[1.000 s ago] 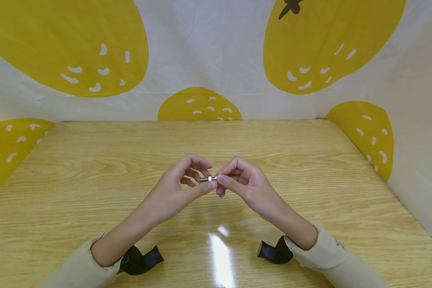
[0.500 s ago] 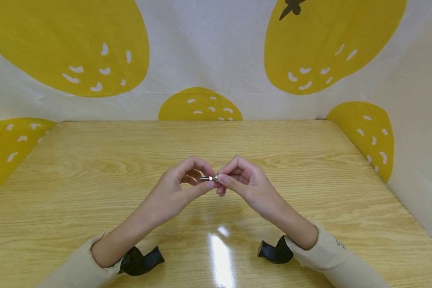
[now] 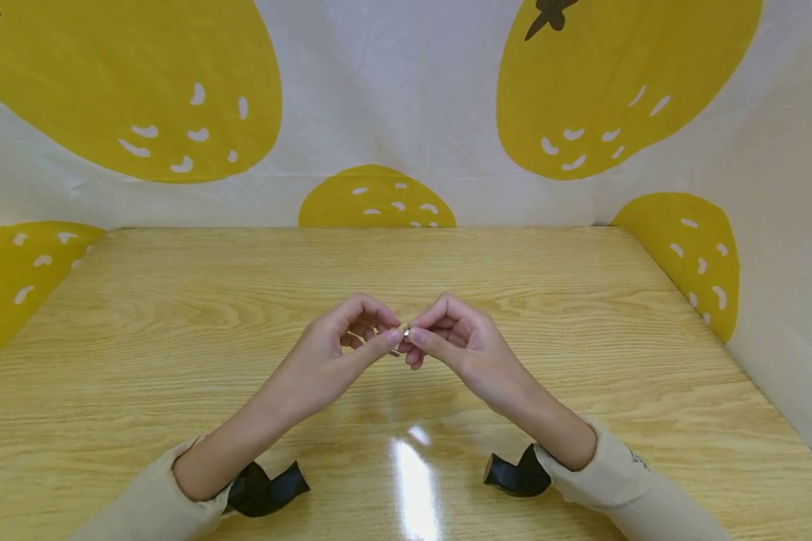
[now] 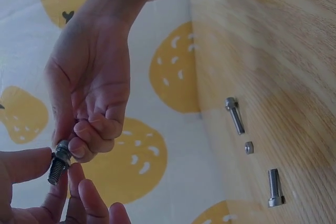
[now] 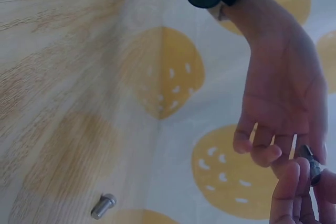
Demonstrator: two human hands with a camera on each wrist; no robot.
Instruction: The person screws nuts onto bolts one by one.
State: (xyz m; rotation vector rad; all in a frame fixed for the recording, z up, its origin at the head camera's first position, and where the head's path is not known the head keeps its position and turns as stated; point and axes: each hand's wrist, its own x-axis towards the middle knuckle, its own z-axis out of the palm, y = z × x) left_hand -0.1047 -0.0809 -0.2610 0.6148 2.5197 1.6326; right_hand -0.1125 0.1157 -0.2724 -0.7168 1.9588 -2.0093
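Both hands meet over the middle of the table in the head view, working on one small metal bolt. My right hand (image 3: 460, 338) pinches the bolt (image 3: 407, 332) by its head between thumb and fingertips. The threaded end of that bolt (image 4: 54, 176) sticks out towards the left hand in the left wrist view. A nut (image 4: 60, 157) sits round the shank close to the head. My left hand (image 3: 338, 349) pinches the nut with thumb and index finger; its thumb covers most of the shank in the head view.
In the left wrist view, a socket-head bolt (image 4: 234, 115), a loose nut (image 4: 249, 148) and a thicker bolt (image 4: 275, 188) lie on the wooden table (image 3: 176, 300). One bolt (image 5: 103, 205) also shows in the right wrist view. A fruit-print cloth (image 3: 392, 90) borders the table.
The nut has shifted along the shank towards the bolt's head. The left thumb has rolled up over the nut and shank, hiding them in the head view. The right hand keeps its pinch.
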